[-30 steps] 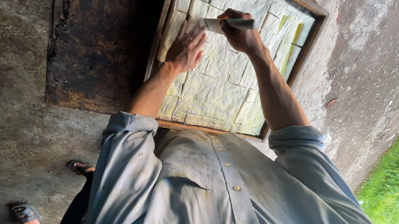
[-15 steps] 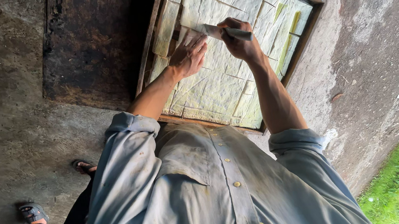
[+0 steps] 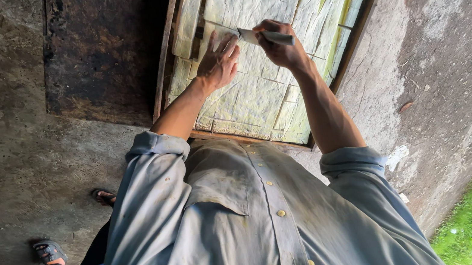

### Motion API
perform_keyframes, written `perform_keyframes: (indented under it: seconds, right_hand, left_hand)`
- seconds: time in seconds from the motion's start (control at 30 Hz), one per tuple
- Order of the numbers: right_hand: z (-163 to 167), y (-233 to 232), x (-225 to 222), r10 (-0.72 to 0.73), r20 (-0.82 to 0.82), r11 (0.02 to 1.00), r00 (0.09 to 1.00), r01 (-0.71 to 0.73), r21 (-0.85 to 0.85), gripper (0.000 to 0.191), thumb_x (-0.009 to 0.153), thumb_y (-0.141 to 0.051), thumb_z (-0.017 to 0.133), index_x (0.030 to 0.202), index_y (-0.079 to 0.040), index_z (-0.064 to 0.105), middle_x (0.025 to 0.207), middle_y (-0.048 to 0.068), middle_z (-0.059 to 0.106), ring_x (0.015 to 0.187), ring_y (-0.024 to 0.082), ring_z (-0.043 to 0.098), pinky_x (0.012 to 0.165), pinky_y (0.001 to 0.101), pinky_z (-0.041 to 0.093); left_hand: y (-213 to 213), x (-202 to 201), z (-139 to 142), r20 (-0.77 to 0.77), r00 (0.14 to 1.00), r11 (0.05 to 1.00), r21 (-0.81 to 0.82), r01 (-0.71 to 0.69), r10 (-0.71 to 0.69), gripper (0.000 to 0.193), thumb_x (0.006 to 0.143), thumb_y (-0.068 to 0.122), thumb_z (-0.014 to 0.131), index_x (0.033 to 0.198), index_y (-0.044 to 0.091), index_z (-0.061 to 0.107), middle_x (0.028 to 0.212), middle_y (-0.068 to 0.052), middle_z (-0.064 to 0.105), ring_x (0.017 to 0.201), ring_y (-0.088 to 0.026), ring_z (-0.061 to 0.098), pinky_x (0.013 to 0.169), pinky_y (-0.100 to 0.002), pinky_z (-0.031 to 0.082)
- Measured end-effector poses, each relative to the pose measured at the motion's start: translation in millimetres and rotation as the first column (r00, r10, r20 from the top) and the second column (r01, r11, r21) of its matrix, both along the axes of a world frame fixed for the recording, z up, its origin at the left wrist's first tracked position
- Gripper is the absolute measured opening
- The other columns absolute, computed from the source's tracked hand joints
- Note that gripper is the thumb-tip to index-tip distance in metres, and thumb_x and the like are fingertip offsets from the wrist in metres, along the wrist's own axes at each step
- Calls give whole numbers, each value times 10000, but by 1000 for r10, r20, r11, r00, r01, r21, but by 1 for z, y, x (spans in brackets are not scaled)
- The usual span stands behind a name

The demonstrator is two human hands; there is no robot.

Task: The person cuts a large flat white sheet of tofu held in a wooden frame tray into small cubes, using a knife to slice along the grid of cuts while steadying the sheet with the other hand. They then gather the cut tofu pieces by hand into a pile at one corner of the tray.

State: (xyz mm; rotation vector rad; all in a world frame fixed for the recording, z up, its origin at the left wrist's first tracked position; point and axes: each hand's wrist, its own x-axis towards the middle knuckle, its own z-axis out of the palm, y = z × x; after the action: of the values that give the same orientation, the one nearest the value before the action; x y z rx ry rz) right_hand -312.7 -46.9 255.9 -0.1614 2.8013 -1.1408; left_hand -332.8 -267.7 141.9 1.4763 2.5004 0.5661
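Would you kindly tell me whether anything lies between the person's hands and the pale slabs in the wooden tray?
Nothing visible does. The left hand rests flat on the slabs, and the right hand holds a small tool against them.

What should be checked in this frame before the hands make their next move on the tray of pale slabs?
1. Tool grip: right hand closed around the pale-handled tool - ok.
2. Left hand flat on the slabs, fingers spread - ok.
3. Left fingers clear of the tool tip: close beside it - cannot tell.
4. Wooden tray resting flat on the concrete - ok.
5. Slabs already divided: lines visible across the surface - ok.
6. Tool edge condition: too small - cannot tell.
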Motion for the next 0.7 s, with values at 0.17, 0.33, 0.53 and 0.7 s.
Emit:
perform_keyframes:
  seconds: [0.17,0.33,0.53,0.7]
  right_hand:
    - [2,0,31,-55,62,998,997,57,-36,95,995,-33,676,1073,5,714,884,147,688,774,295,692,682,380,540]
    - [8,2,60,-73,24,997,997,74,-35,105,988,-9,667,1082,10,710,887,152,685,762,286,667,682,384,530]
    - [8,5,75,-90,31,995,995,92,-42,111,976,-13,673,1079,6,710,872,151,686,766,281,681,677,382,533]
    - [7,5,93,-151,135,986,979,159,-55,111,994,-31,650,1078,13,707,830,161,671,704,286,674,649,389,520]
  left_hand:
    - [3,20,1,29,999,999,21,42,-42,515,941,297,575,1336,-33,597,1525,-208,472,1455,-330,424,1231,-636,143]
    - [5,35,1,40,999,999,30,31,-32,454,938,266,580,1295,-13,604,1531,-204,492,1476,-336,415,1237,-623,140]
    - [11,63,-1,34,996,988,134,81,-86,496,949,283,608,1331,-34,591,1498,-232,515,1438,-328,423,1231,-637,164]
    - [9,90,-3,137,979,984,122,132,-149,488,907,256,648,1300,-29,597,1493,-201,523,1446,-330,436,1241,-601,209]
